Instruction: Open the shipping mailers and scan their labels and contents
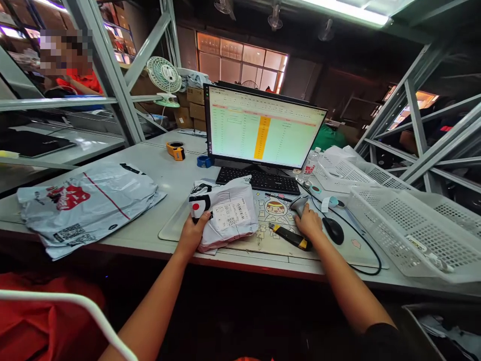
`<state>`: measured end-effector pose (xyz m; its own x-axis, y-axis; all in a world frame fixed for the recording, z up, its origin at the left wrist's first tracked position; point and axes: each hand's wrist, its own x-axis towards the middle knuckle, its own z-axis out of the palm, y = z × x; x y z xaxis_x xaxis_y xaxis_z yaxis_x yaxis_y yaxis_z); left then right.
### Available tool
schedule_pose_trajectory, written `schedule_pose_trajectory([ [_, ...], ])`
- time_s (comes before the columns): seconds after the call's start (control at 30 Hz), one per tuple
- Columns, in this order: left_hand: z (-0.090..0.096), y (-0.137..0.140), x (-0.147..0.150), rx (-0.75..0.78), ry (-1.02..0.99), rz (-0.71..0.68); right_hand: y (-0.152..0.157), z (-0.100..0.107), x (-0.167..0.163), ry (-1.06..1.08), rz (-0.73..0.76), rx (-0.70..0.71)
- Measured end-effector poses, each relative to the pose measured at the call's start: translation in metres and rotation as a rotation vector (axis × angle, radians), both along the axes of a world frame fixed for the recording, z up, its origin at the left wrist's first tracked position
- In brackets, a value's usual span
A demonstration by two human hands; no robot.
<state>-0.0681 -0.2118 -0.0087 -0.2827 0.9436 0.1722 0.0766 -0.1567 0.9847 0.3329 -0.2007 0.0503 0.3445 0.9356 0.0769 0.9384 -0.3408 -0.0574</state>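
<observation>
A white plastic mailer parcel (pixel 236 220) with a printed label lies tilted at the front of the desk mat. My left hand (pixel 192 231) is closed on its left edge, thumb on top beside a black patch with a red dot. Right of the parcel, my right hand (pixel 310 223) wraps round a grey barcode scanner (pixel 299 204), whose head points away from me. Most of the scanner's handle is hidden under my fingers. A black and yellow utility knife (pixel 288 236) lies just left of that wrist, and a black mouse (pixel 333 230) sits to its right.
A larger mailer bag (pixel 90 205) lies at the left. Behind the mat stand a keyboard (pixel 259 180) and a lit monitor (pixel 236 130). White perforated baskets (pixel 409 240) line the right, near a cable (pixel 361 240). A person (pixel 80 80) is beyond the left frame.
</observation>
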Motion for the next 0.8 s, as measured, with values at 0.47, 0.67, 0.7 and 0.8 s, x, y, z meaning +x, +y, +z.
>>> schedule_pose_trajectory([
  [0.47, 0.0, 0.001, -0.001, -0.025, -0.021, -0.008, 0.007, 0.015, -0.055, -0.003, 0.383, -0.091],
  [0.67, -0.001, 0.002, -0.001, -0.019, -0.022, -0.002, 0.11, 0.045, -0.045, 0.044, 0.239, -0.022],
  [0.7, 0.0, 0.002, -0.001, -0.017, -0.024, -0.006, 0.12, 0.045, -0.043, 0.05, 0.236, -0.04],
  [0.8, 0.001, 0.001, -0.002, -0.008, -0.028, -0.031, 0.137, 0.038, -0.041, 0.059, 0.233, -0.075],
])
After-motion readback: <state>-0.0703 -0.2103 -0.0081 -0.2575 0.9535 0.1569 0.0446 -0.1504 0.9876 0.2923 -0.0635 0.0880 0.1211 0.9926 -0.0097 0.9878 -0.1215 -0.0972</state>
